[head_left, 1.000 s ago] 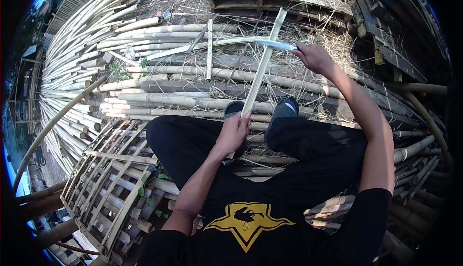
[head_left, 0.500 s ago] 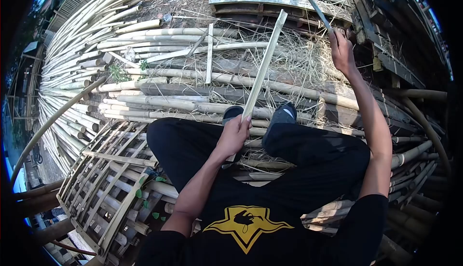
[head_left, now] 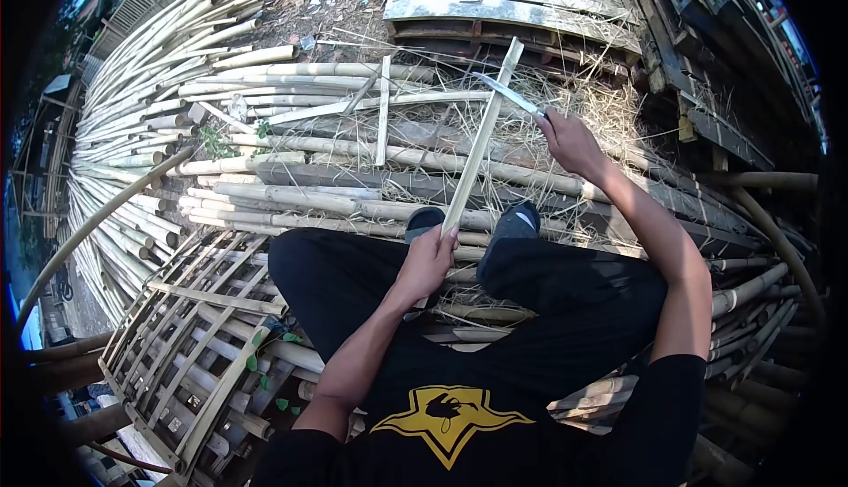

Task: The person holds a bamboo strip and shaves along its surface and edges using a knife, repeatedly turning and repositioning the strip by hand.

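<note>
My left hand (head_left: 427, 263) is closed round the lower end of a long pale bamboo strip (head_left: 478, 150), which slants up and away from me. In my right hand (head_left: 572, 144) is the handle of a long knife (head_left: 514, 96). Its blade lies across the strip near the upper end and points to the left. Below the strip are my two shoes, one on either side of its lower part.
Long bamboo poles (head_left: 353, 145) run across the ground beyond my feet, with more fanned out at left. A woven bamboo lattice (head_left: 190, 337) lies at lower left. Wooden pallets (head_left: 495, 12) stand at the top, and stacked timber (head_left: 707, 90) rises at right.
The knife has come left and down from the upper right, onto the strip, with my right hand. The strip's upper end has dipped slightly. My left hand keeps its hold.
</note>
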The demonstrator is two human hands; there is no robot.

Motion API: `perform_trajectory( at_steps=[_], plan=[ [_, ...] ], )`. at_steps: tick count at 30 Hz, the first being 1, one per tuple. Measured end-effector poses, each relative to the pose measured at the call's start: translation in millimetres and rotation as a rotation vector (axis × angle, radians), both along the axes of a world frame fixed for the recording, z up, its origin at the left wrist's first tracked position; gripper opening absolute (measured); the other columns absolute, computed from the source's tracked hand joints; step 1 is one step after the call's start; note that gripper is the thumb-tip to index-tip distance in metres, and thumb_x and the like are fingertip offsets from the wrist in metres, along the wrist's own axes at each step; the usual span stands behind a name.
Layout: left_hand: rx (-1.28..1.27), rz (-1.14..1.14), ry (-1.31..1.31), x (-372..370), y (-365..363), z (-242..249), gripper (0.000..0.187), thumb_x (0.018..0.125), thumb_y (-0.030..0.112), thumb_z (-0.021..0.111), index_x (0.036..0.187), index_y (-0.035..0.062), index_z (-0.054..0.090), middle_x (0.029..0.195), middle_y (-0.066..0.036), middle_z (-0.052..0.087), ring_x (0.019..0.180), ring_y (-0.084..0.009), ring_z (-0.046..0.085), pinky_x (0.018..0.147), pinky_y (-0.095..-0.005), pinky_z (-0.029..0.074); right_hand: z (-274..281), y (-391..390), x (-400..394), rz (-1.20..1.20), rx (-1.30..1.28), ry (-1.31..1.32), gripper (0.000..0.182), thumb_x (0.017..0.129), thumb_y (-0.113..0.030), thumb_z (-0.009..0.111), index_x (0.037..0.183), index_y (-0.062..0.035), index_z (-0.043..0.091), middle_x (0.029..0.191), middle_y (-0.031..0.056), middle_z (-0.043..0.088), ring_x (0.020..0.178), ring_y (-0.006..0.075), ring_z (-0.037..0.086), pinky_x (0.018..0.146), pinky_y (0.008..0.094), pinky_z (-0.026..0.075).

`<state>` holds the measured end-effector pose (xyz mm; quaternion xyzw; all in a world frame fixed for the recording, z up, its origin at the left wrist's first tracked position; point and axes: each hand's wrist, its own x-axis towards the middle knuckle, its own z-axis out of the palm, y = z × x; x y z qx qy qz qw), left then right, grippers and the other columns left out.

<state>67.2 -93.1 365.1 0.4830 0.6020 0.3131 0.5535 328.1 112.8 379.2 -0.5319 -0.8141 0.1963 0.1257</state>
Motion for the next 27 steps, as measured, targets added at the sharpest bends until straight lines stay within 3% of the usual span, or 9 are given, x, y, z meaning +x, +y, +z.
perform_trajectory(
  at_steps=[4, 6, 11, 19, 20, 22, 23, 24, 27],
  plan=[
    [0.104, 0.027, 0.13, 0.5, -0.7, 0.6, 0.033, 0.102, 0.03, 0.044, 0.08, 0.006, 0.049, 0.055, 0.004, 0.043, 0.042, -0.0046, 0.036, 0.038, -0.0243, 0.029, 9.6, -4.0, -8.7, 0.326, 0.002, -0.062, 0.036, 0.1, -0.038, 0.041, 0.097, -0.0037, 0.052, 0.065, 0.0242, 0.059, 0.064, 0.0468, 0.058, 0.062, 0.0538, 0.046],
    [-0.007, -0.021, 0.134, -0.3, -3.4, 11.4, 0.033, 0.101, 0.024, 0.044, 0.081, -0.0009, 0.052, 0.054, -0.012, 0.05, 0.049, -0.0202, 0.051, 0.051, -0.036, 0.04, -24.2, 39.4, 24.9, -0.034, 0.112, -0.111, 0.037, 0.1, -0.038, 0.04, 0.096, -0.0036, 0.052, 0.066, 0.0244, 0.06, 0.065, 0.0464, 0.06, 0.063, 0.0541, 0.048],
    [-0.08, -0.004, 0.082, -1.6, 7.8, -1.0, 0.035, 0.101, 0.026, 0.044, 0.08, -0.0001, 0.052, 0.053, -0.01, 0.05, 0.047, -0.0188, 0.05, 0.049, -0.0364, 0.04, -33.8, 23.6, 6.9, -0.088, 0.053, -0.061, 0.038, 0.101, -0.04, 0.037, 0.097, -0.0039, 0.051, 0.066, 0.0256, 0.06, 0.066, 0.0478, 0.06, 0.061, 0.0561, 0.046],
    [-0.118, 0.048, 0.03, -4.6, 1.6, 7.8, 0.033, 0.101, 0.025, 0.044, 0.081, 0.0002, 0.052, 0.057, -0.007, 0.051, 0.05, -0.013, 0.051, 0.049, -0.0329, 0.04, -27.7, -7.1, -32.1, 0.412, 0.021, -0.123, 0.036, 0.098, -0.041, 0.043, 0.097, -0.0057, 0.05, 0.069, 0.0221, 0.06, 0.068, 0.0442, 0.06, 0.063, 0.0546, 0.045],
    [-0.131, 0.026, 0.027, -6.0, 0.3, 6.6, 0.033, 0.101, 0.025, 0.044, 0.081, 0.0002, 0.052, 0.057, -0.007, 0.051, 0.05, -0.0128, 0.051, 0.049, -0.0326, 0.04, -44.5, 15.8, -14.2, 0.377, 0.033, -0.156, 0.036, 0.098, -0.041, 0.042, 0.098, -0.0066, 0.05, 0.069, 0.0212, 0.06, 0.067, 0.0438, 0.06, 0.063, 0.0534, 0.046],
    [-0.153, -0.001, 0.017, -4.2, -8.2, 4.4, 0.033, 0.101, 0.025, 0.044, 0.081, 0.0002, 0.052, 0.058, -0.006, 0.051, 0.051, -0.0125, 0.05, 0.049, -0.0323, 0.04, -38.3, 67.7, 33.9, -0.083, 0.105, -0.307, 0.044, 0.099, -0.043, 0.038, 0.099, -0.0027, 0.057, 0.082, 0.0242, 0.065, 0.079, 0.0444, 0.064, 0.072, 0.0524, 0.05],
    [-0.062, -0.029, 0.091, -4.5, -10.3, 4.1, 0.033, 0.102, 0.025, 0.044, 0.081, 0.0001, 0.052, 0.058, -0.005, 0.05, 0.051, -0.012, 0.05, 0.049, -0.0316, 0.04, -23.1, 96.9, 61.4, -0.409, -0.106, -0.391, 0.05, 0.1, -0.043, 0.036, 0.1, 0.0004, 0.06, 0.091, 0.0264, 0.066, 0.088, 0.0448, 0.064, 0.078, 0.0525, 0.05],
    [0.035, -0.053, 0.17, -7.2, -7.6, 4.6, 0.033, 0.102, 0.025, 0.044, 0.081, 0.0, 0.052, 0.058, -0.004, 0.05, 0.051, -0.0115, 0.049, 0.049, -0.031, 0.04, -13.1, 103.8, 91.5, -0.567, 0.091, -0.378, 0.052, 0.1, -0.043, 0.034, 0.103, 0.0021, 0.061, 0.095, 0.0275, 0.066, 0.091, 0.0451, 0.064, 0.08, 0.0524, 0.05],
    [-0.089, 0.039, -0.037, -11.8, 3.3, 7.2, 0.033, 0.102, 0.03, 0.043, 0.082, 0.0052, 0.049, 0.054, 0.001, 0.043, 0.043, -0.0075, 0.04, 0.041, -0.026, 0.033, 29.0, 88.9, 128.8, -0.675, 0.128, -0.306, 0.053, 0.099, -0.047, 0.034, 0.109, -0.0019, 0.06, 0.106, 0.0291, 0.063, 0.103, 0.0468, 0.058, 0.087, 0.0539, 0.046]
  ],
)
